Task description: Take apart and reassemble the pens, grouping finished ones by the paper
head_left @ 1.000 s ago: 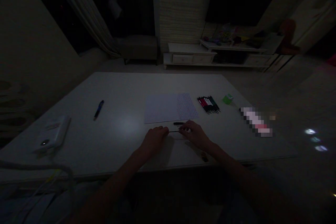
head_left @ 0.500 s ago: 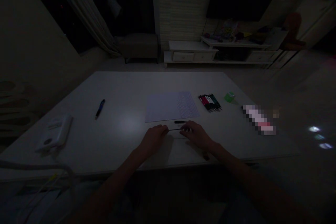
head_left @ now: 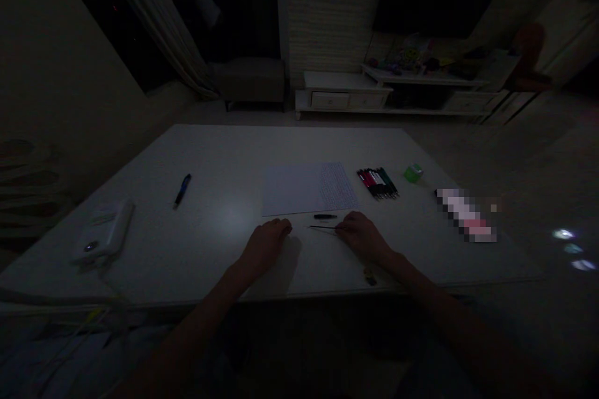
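A white table [head_left: 224, 156] bears paper [head_left: 294, 190], pens [head_left: 377, 183] and a short black rod [head_left: 325, 216].

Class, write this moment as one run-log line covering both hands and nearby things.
right hand: holds thin rod | left hand: apart from rod, contents unclear | beyond hands: dark pen-shaped item, paper

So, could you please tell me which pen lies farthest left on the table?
The blue pen, alone left of the paper; the others, including the clustered pens, lie farther right.
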The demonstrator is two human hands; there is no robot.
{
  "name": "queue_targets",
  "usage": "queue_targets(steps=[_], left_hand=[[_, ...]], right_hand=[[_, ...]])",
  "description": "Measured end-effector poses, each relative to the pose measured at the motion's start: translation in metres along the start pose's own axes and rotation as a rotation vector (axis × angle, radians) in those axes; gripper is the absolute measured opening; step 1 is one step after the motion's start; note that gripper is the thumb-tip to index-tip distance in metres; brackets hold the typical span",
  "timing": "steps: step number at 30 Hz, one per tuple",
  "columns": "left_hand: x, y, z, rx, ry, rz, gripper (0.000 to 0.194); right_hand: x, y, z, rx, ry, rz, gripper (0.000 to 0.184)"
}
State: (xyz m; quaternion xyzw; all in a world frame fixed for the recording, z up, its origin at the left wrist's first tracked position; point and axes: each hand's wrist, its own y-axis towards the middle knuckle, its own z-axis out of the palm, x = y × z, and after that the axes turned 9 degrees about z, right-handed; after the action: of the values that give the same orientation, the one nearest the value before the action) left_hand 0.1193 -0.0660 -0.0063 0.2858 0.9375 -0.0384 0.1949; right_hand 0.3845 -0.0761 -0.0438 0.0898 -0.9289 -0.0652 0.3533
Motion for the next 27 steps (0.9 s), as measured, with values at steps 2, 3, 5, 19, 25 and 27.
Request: queue_targets(steps=[2, 3, 5, 19, 25, 27], left_hand=[[-0.004, 0.0, 0.006, -0.013, -0.036, 0.028, 0.025], [-0.007, 0.0, 0.01, -0.016, -0.045, 0.052, 0.024], [-0.014, 0.001, 0.02, -0.029, -0.031, 0.113, 0.026], [-0.035, 0.03, 0.05, -0.154, -0.077, 0.316, 0.028], [0.001, 0.018, 0.018, -0.271, -0.06, 0.204, 0.019], [0.019, 0.009, 0.001, -0.319, -0.035, 0.075, 0.013]], right_hand=[[0.001, -0.001, 0.007, -0.04, -0.03, -0.026, 0.014], [0.002, -0.001, 0.01, -0.057, -0.042, -0.037, 0.015], [0.004, 0.0, 0.013, -0.084, -0.052, -0.049, 0.016], [-0.016, 0.012, -0.016, -0.245, -0.025, 0.021, 0.014], [-0.044, 0.021, -0.046, -0.238, -0.151, 0.152, 0.016], [-0.061, 0.022, -0.061, -0.205, -0.237, 0.281, 0.018]])
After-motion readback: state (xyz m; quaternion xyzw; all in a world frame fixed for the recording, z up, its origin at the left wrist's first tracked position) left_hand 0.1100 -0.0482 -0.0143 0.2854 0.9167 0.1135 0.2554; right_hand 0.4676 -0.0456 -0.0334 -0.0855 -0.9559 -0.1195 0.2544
